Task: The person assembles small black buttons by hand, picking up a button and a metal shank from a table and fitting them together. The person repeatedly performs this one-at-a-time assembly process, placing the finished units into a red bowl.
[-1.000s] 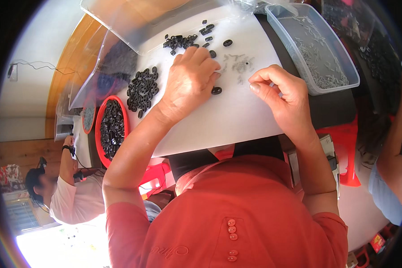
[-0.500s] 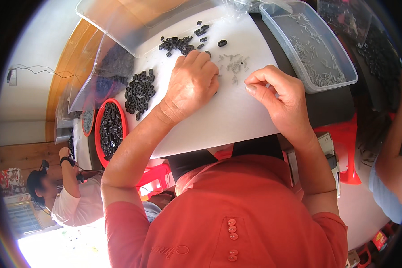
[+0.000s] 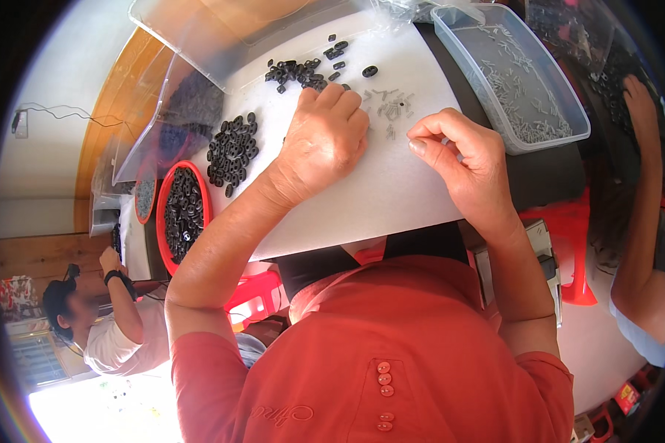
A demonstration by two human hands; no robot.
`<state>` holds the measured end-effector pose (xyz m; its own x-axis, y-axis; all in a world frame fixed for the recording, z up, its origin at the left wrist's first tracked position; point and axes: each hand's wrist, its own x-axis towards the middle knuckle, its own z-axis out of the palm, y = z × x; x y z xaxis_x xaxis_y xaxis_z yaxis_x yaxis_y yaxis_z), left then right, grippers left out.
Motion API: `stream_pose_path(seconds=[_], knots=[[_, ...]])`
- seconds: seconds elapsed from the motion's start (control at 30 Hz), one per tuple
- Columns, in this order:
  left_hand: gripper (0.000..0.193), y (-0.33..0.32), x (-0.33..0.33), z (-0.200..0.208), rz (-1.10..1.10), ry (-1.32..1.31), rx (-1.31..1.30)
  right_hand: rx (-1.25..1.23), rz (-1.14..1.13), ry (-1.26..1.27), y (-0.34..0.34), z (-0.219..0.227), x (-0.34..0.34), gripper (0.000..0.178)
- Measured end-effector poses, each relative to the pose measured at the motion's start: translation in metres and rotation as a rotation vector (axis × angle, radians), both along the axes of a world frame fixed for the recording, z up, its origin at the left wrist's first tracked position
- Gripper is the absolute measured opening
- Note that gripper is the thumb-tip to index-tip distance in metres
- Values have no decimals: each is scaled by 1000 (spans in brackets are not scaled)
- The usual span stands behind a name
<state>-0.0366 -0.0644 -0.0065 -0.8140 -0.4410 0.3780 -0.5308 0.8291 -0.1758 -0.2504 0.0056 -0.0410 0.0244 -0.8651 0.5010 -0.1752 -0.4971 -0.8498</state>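
My left hand [image 3: 324,140] hovers over the white work surface [image 3: 355,196], back upward and fingers curled under; whatever it grips is hidden. It is just nearer than a loose group of small black oval parts [image 3: 295,72]. To its right, my right hand [image 3: 465,159] has thumb and forefinger drawn together in a pinch, and anything between the tips is too small to name. A scatter of small clear pin-like pieces [image 3: 391,107] lies between the hands, slightly farther away. A denser pile of black parts [image 3: 231,151] sits left of my left wrist.
A red-rimmed basket [image 3: 207,199] full of black parts stands at the left. A clear plastic tub [image 3: 585,129] with many clear pins is at the right. Clear bins [image 3: 144,140] line the far left. One co-worker [image 3: 118,325] is at left; another's arm [image 3: 646,184] shows at right.
My left hand has shifted slightly right and rolled, showing more of its back. My right hand stays almost still. The co-worker's hand at the right has come into view over the black parts.
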Motion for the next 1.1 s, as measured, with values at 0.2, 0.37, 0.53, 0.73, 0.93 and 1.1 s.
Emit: stream_pose_path(seconds=[0.2,0.37,0.53,0.73,0.93,1.1], knots=[[16,-1,1,1,8,77,33,-12,-13,13,1,2,1,7],[15,11,5,8,-2,284,128,-183,-144,173,-1,6,6,9],[15,28,6,8,-2,484,238,-215,-94,259,-6,16,19,8],[13,48,8,8,19,671,380,56,129,57,-2,17,31,6],[7,66,6,7,210,839,786,57,133,76,2,16,29,6],[6,64,1,-4,331,871,856,33,79,88,-2,6,23,7]])
